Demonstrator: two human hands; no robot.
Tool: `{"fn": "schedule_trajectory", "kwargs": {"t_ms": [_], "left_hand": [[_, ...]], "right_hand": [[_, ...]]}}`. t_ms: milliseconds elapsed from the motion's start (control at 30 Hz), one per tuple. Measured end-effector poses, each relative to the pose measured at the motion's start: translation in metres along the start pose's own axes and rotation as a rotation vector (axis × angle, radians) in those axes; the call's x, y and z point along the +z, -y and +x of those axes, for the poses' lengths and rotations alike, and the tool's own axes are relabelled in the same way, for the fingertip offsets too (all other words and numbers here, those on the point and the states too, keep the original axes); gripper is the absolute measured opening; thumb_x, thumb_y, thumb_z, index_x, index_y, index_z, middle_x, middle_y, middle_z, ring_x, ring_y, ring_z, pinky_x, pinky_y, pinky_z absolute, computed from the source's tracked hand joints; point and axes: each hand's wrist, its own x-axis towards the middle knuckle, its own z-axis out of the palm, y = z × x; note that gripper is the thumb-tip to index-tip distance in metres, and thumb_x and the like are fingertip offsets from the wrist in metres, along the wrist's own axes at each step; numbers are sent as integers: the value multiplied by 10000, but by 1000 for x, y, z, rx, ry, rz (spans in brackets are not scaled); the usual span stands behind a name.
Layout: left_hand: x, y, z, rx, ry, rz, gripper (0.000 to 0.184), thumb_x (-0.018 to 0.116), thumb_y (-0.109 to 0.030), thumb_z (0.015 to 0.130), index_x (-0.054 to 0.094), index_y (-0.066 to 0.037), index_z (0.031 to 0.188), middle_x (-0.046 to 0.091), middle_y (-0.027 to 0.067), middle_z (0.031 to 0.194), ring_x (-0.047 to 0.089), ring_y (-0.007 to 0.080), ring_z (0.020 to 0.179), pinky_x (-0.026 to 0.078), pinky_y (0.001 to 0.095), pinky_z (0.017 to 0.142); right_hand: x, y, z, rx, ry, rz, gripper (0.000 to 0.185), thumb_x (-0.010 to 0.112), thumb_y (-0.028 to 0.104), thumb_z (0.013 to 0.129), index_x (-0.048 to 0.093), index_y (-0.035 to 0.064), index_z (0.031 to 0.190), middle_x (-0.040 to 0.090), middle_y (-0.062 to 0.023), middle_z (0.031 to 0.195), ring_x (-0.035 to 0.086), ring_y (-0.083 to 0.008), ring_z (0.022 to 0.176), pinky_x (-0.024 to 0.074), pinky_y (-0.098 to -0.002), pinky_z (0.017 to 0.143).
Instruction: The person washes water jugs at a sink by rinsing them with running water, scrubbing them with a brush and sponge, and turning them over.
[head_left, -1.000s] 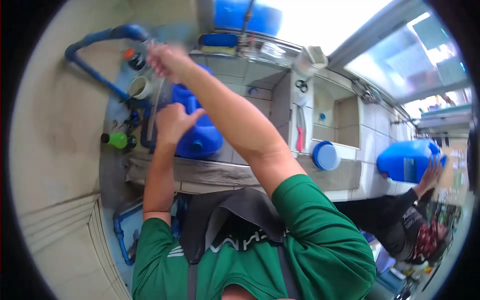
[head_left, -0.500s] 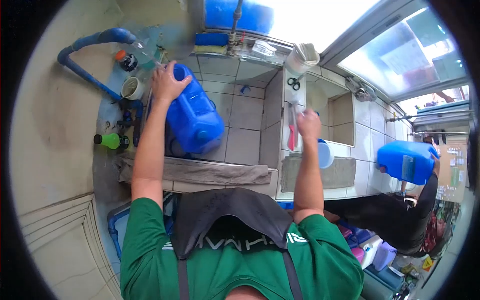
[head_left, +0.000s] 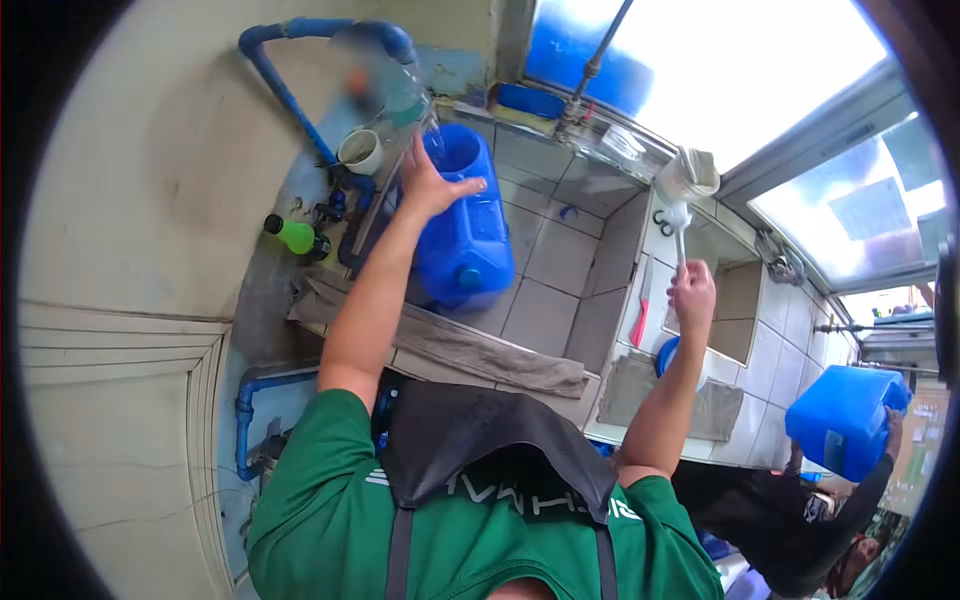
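Observation:
A blue plastic jerrycan (head_left: 465, 235) stands in the tiled basin, its opening toward the far wall. Water streams from the end of a blue pipe (head_left: 395, 45) into or right beside that opening. My left hand (head_left: 432, 190) grips the can's upper left side, thumb across the top; the other fingers are partly hidden. On the right, my right hand (head_left: 692, 292) is closed around the handle of a white long-handled brush (head_left: 681, 240), raised over the tiled counter. A red-handled knife (head_left: 640, 318) and black-handled scissors (head_left: 662, 222) lie nearby.
A green bottle (head_left: 292, 236) and a white cup (head_left: 360, 152) stand on the left ledge. A grey cloth (head_left: 450, 350) drapes the basin's front edge. A white container (head_left: 688, 180) stands by the window. At right, another person holds a blue jerrycan (head_left: 845, 420).
The view has shifted, so the basin appears farther right. My right hand has raised the brush toward the window. My left hand stays on the jerrycan. The other person's jerrycan has tilted.

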Motion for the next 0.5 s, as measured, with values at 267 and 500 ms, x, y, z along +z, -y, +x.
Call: {"fn": "schedule_trajectory", "kwargs": {"t_ms": [267, 500], "left_hand": [[21, -2, -53, -477, -70, -73, 1365, 861, -533, 579, 22, -37, 1534, 127, 282, 1564, 118, 443, 1456, 140, 528, 1180], [20, -4, -53, -500, -80, -83, 1371, 862, -563, 565, 39, -51, 1535, 138, 274, 1562, 134, 418, 1457, 143, 514, 1182]], "right_hand": [[125, 176, -8, -737, 196, -353, 250, 573, 236, 880, 699, 94, 1042, 660, -170, 1019, 641, -388, 955, 513, -485, 831], [251, 248, -22, -1268, 267, -908, 130, 628, 178, 805, 721, 118, 873, 642, -91, 1037, 676, -292, 904, 551, -402, 744]]}}
